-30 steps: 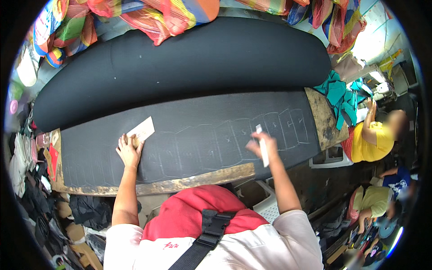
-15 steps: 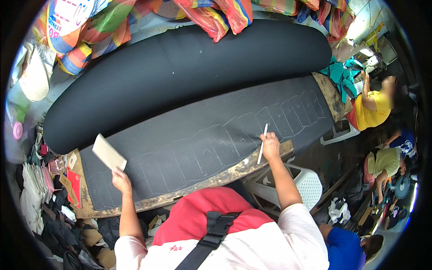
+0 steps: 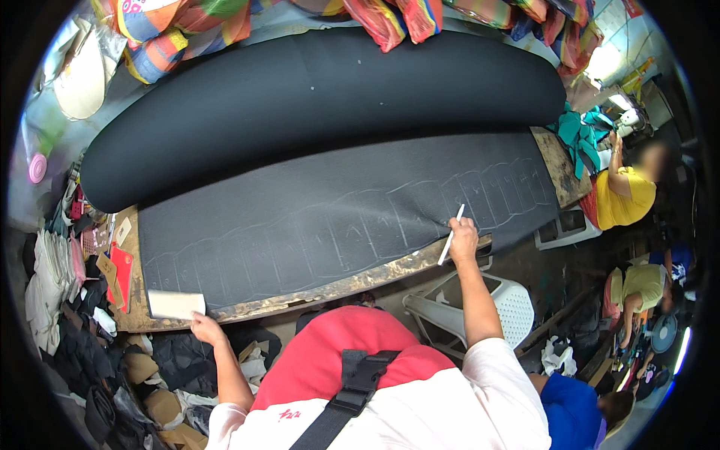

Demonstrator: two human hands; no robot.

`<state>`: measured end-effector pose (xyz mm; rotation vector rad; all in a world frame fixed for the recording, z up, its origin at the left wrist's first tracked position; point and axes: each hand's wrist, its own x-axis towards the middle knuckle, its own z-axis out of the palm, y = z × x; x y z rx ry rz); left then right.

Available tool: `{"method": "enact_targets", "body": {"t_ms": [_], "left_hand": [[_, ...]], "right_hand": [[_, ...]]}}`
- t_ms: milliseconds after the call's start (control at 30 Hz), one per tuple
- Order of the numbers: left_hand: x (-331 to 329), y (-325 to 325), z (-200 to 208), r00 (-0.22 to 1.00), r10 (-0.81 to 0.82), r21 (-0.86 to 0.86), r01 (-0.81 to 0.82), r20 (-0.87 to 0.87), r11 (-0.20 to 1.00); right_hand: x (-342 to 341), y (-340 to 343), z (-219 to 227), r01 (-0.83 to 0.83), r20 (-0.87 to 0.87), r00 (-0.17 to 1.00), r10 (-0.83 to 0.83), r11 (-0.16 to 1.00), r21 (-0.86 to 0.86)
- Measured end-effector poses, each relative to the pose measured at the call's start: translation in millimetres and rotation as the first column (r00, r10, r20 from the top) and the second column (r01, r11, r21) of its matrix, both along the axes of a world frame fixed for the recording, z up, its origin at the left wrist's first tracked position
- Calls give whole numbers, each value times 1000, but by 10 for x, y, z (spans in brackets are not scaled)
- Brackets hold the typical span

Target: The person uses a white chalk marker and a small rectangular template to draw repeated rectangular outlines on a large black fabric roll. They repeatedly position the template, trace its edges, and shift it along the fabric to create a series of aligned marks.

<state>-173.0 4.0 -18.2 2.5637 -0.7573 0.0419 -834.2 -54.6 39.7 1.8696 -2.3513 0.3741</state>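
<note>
Left hand [image 3: 208, 328] pinched the cream card [image 3: 176, 304] by its near right corner; thumb placement was too small to make out, and so was whether the card touched the surface under it. Right hand [image 3: 463, 238] was closed round a slim white stick [image 3: 442, 253], its middle hidden by the fingers; the dark sheet [image 3: 300, 217] rucked up toward that grip, but whether the fingers also held cloth couldn't be told. Far ends of the roll beyond both grips curved off with the lens. Surface: dark sheet, pale outlines running between the hands, on a worn wooden table [image 3: 559, 161]. A thick black roll [image 3: 322, 105] lay along the far side, well beyond both grips. Teal cloth [image 3: 581, 135] and a person in yellow [image 3: 626, 199] were off to the right of the right grip; a red sheet [image 3: 122, 274] lay left of the card. Table's near edge ran just by both hands; a white stool [image 3: 510, 307] stood below the right grip, scraps [image 3: 176, 360] below the left. Sheet spanned the whole stretch between grips.
</note>
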Motion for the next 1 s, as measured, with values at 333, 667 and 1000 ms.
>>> {"method": "enact_targets", "body": {"t_ms": [333,667,1000], "left_hand": [[69,-286,217,229,181,6,-603,-956,798],[-398,228,17,200,73,-75,-646,-977,759],[-755,1381,-39,604,182,-256,-565,-776,784]], "right_hand": [[-81,692,67,-106,48,993,110,992,-75],[-730,1378,-31,-75,-17,997,75,996,-43],[-766,1478,197,64,24,997,-69,983,173]]}}
